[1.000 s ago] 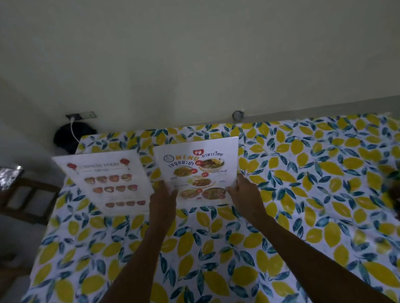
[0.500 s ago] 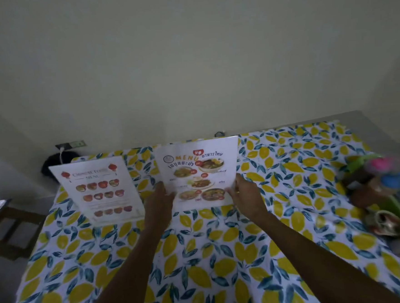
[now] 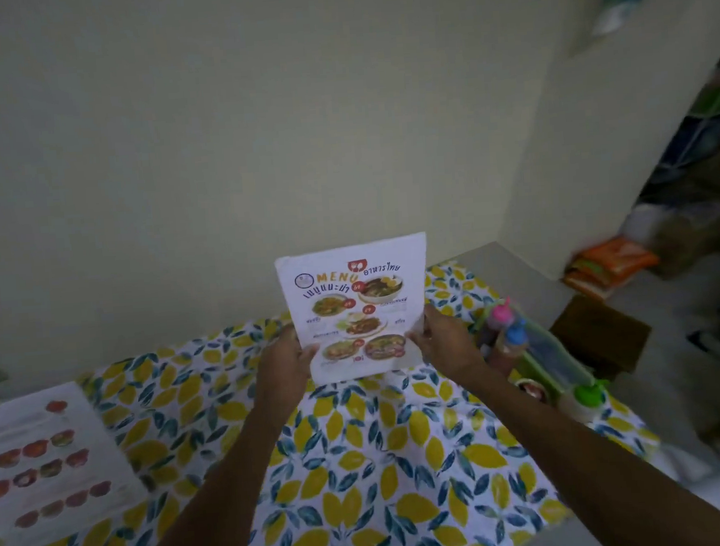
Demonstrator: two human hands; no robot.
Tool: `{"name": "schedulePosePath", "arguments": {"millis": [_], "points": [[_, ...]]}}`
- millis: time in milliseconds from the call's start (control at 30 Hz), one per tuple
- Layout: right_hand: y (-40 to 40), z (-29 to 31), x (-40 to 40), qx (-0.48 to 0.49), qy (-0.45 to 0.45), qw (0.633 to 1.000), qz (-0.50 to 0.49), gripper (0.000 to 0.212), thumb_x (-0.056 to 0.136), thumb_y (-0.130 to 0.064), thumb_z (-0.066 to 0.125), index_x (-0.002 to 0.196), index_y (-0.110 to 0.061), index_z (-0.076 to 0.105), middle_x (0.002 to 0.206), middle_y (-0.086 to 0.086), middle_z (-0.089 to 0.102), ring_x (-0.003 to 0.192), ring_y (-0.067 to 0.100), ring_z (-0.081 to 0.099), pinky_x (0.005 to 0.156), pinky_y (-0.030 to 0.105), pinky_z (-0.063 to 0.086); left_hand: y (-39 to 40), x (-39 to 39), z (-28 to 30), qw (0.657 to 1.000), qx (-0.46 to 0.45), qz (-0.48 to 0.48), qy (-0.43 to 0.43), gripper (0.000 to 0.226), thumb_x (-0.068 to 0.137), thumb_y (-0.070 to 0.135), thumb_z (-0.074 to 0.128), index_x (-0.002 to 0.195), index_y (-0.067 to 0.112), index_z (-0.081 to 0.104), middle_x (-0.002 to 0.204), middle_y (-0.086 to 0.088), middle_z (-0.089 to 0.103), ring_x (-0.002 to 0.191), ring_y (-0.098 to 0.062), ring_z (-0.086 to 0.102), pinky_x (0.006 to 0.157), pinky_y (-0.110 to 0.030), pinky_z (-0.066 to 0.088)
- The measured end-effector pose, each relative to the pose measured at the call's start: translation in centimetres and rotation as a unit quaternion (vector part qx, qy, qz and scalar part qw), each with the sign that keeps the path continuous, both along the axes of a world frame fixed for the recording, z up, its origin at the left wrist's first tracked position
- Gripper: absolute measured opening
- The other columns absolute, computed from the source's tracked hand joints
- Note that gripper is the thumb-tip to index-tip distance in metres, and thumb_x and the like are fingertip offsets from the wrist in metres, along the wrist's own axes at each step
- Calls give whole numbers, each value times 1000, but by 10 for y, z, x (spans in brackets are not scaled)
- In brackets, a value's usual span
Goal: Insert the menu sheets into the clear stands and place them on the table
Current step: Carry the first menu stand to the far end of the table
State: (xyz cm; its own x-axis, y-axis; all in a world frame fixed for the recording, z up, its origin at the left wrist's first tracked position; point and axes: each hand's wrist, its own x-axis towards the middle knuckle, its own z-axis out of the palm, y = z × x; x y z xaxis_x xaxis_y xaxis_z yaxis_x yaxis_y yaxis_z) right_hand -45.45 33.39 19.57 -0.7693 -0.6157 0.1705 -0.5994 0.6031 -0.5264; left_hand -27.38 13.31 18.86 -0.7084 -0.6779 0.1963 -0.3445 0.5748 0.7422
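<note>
A Thai menu sheet in its clear stand [image 3: 354,307] is upright, held a little above the far part of the table [image 3: 363,464] with the lemon-print cloth. My left hand [image 3: 285,359] grips its lower left edge and my right hand [image 3: 444,339] grips its lower right edge. A second menu in a stand [image 3: 43,465], showing rows of red dishes, sits at the left edge of the view, blurred.
A green caddy [image 3: 543,362] with sauce bottles stands on the table just right of my right hand. A brown box [image 3: 601,332] and orange packets [image 3: 613,263] lie beyond the table's right side. A wall rises right behind the table.
Both hands have carried the Thai menu stand to the right, away from the other menu and toward the caddy. My view has swung right too.
</note>
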Motion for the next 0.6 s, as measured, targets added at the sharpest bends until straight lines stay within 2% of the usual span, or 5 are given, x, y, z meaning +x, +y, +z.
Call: {"name": "schedulePosePath", "arguments": {"millis": [133,233,367,500,600], "points": [[18,18,-64,-10,8,1000,-24,45,88,-28,70,120,-2,51,96,20,71,89,38,67,67,40,51,11,-68,10,999,-6,-24,20,28,90,22,67,115,11,60,108,-8,73,91,-24,71,71,-39,58],[23,24,-127,-13,25,999,-32,49,85,-26,73,123,-3,51,96,20,71,91,40,66,71,40,51,14,-127,9,999,-23,-25,8,28,88,29,69,109,13,59,101,-11,73,88,-27,70,71,-45,59],[19,22,-212,-4,26,999,-28,47,83,-29,75,117,-5,53,96,19,72,91,40,68,75,44,56,13,-205,-1,999,-29,-16,-4,34,86,43,64,109,20,54,101,-15,70,92,-33,67,69,-47,59],[10,0,-298,13,-10,1000,-14,46,83,-30,75,115,-6,51,93,18,72,88,39,68,72,43,56,23,-283,-6,1000,2,-15,-3,26,90,17,68,111,5,59,104,-14,73,85,-27,71,69,-38,58],[0,-24,-353,14,-29,999,0,44,83,-31,75,113,-7,52,91,18,71,85,38,68,70,41,55,21,-328,-22,1000,14,-6,-15,26,90,14,67,113,9,55,109,-13,72,90,-27,71,73,-39,59]]}}
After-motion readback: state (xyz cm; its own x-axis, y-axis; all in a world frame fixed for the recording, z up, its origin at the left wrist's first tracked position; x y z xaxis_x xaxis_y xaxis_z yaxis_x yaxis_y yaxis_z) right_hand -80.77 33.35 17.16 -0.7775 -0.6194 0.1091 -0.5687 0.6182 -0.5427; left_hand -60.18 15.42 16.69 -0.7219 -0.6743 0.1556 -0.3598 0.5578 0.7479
